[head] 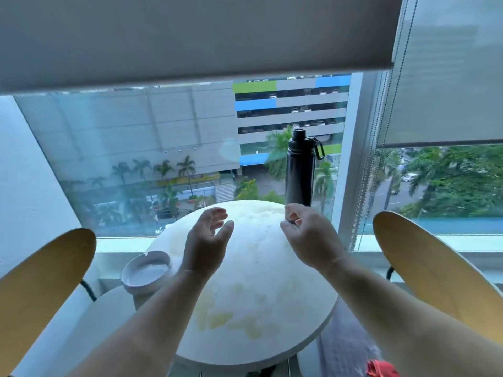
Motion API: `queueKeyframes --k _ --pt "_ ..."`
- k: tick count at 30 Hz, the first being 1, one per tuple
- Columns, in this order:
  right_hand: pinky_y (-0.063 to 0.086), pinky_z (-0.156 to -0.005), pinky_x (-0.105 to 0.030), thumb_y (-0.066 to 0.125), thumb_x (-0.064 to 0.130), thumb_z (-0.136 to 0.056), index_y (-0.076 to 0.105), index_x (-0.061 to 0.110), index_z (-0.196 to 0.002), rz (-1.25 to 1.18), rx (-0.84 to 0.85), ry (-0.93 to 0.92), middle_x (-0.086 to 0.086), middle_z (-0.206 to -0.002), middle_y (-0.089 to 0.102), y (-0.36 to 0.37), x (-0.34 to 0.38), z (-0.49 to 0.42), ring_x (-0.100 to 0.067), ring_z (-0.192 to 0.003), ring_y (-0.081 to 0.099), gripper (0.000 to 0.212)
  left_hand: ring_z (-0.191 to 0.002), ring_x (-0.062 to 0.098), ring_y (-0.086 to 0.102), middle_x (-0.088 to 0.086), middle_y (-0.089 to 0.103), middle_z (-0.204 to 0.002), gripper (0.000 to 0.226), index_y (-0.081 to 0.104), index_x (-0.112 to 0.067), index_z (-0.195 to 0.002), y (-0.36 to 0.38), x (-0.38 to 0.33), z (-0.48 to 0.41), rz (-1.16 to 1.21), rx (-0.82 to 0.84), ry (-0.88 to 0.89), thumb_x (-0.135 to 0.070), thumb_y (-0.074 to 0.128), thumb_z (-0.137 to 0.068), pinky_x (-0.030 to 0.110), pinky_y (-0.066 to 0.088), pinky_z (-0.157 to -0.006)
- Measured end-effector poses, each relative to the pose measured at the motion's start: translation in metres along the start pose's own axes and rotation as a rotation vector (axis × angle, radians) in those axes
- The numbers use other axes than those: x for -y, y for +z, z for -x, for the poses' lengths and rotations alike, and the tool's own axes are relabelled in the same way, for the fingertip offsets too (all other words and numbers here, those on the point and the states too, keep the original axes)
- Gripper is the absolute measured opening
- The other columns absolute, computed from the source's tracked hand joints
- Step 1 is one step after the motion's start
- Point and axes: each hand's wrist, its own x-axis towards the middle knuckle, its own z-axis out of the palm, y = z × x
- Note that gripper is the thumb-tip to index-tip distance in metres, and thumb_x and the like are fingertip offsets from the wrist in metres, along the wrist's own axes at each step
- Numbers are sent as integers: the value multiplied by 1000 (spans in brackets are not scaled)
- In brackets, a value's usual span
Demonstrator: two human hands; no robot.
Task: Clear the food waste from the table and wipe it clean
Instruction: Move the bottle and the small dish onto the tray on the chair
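A round white table [261,257] stands in front of a window, its top marked with yellowish smears [217,317] near the front edge. Both my hands hover over the far half of the table. My left hand [208,238] is open, fingers spread and curled, holding nothing. My right hand [304,229] is also empty, fingers loosely bent, just in front of the base of a tall black bottle [299,170] at the table's far right edge. A white bowl-shaped container [145,270] sits at the table's left edge beside my left forearm.
Two wooden chair backs flank the table, one at the left [40,289] and one at the right [435,273]. The window glass and sill lie just beyond the table. Blind cords [373,172] hang at the right. A red object [381,368] lies on the floor at lower right.
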Motion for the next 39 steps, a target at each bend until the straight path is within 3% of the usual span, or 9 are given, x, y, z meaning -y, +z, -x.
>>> queueKeyframes --k 5,11,15,20,25,28,31,35,39 --pt "37 -70 -25 58 15 -98 72 19 -121 -40 -100 36 16 -68 52 -8 -27 -13 -16 -75 54 27 -87 13 76 1 79 -87 25 71 -23 -103 25 5 -20 25 23 -17 -40 64 -86 41 59 -91" --pt "40 -66 -27 55 13 -103 75 21 -113 -100 -215 91 16 -67 58 -23 -53 -23 -15 -68 57 24 -84 18 75 2 79 -84 27 75 -17 -94 53 6 -62 81 77 1 -41 65 -87 44 60 -86" --pt "48 -66 -30 55 15 -104 76 22 -111 -145 -285 126 16 -67 63 -36 -71 -23 -10 -66 61 23 -91 11 71 -2 75 -97 21 72 -17 -104 91 -6 -86 114 136 45 -34 77 -92 33 57 -85" --pt "55 -68 -36 53 22 -107 75 22 -110 -209 -277 180 2 -72 71 -54 -96 -19 -8 -69 65 22 -115 17 66 1 68 -119 76 58 -22 -125 151 -27 -117 172 236 3 -65 81 -67 36 57 -99" --pt "58 -83 -39 53 28 -107 76 22 -107 -279 -237 213 4 -81 74 -70 -127 -29 -9 -81 68 24 -119 13 68 -3 69 -128 98 52 -24 -135 191 -30 -149 235 248 -5 -62 96 -56 36 55 -103" --pt "58 -87 -46 57 32 -106 76 22 -110 -330 -192 207 1 -86 76 -82 -144 -32 -19 -88 71 22 -105 17 74 -1 76 -111 79 62 -19 -123 211 -30 -160 186 190 0 -50 99 -60 34 58 -86" --pt "60 -90 -40 62 33 -104 75 24 -113 -377 -150 192 4 -93 78 -94 -158 -36 -15 -93 72 19 -93 17 75 2 78 -104 57 68 -13 -114 224 -37 -156 265 86 27 -33 97 -70 30 57 -77" --pt "59 -83 -26 66 30 -102 73 25 -114 -430 -131 163 5 -96 77 -110 -180 -43 -10 -90 71 15 -87 16 74 1 78 -97 39 70 -18 -104 240 -57 -147 406 90 65 -23 94 -74 34 61 -81" --pt "57 -97 -35 70 41 -97 68 28 -124 -475 -60 134 6 -107 73 -117 -205 -48 -10 -104 70 30 -92 26 74 11 77 -100 52 70 -8 -111 274 -86 -139 487 246 72 -30 92 -69 48 61 -91"
